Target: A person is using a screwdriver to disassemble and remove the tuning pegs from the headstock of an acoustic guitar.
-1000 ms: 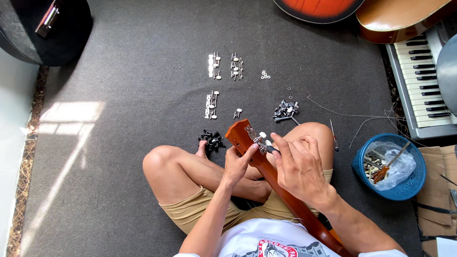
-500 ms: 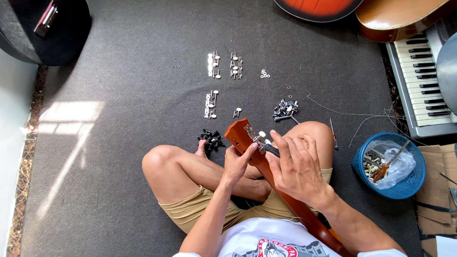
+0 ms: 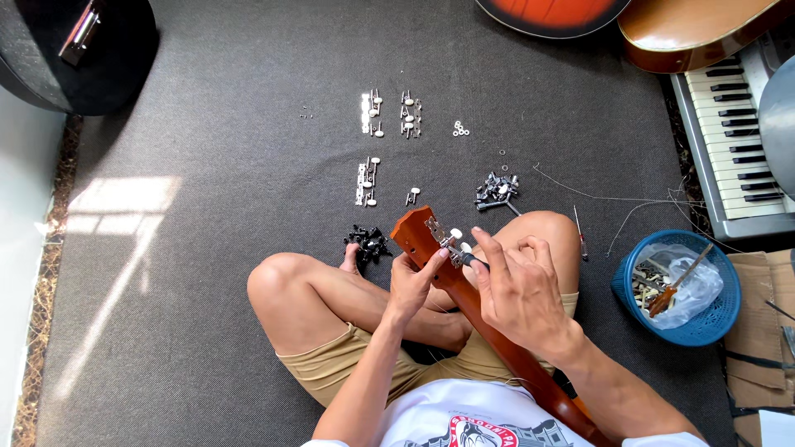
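The stiff reddish-brown wooden guitar headstock (image 3: 416,236) is gripped by the left hand (image 3: 411,285); a thin dark-handled screwdriver (image 3: 474,260), probably light, is pinched by the right hand (image 3: 517,290).

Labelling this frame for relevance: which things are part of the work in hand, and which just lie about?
In hand:
left hand steadying the guitar headstock
right hand with a small tool at the tuning machine
spare tuner sets and black tuner pile on the carpet

Lying about:
keyboard
blue basket
two guitar bodies
black case
loose strings
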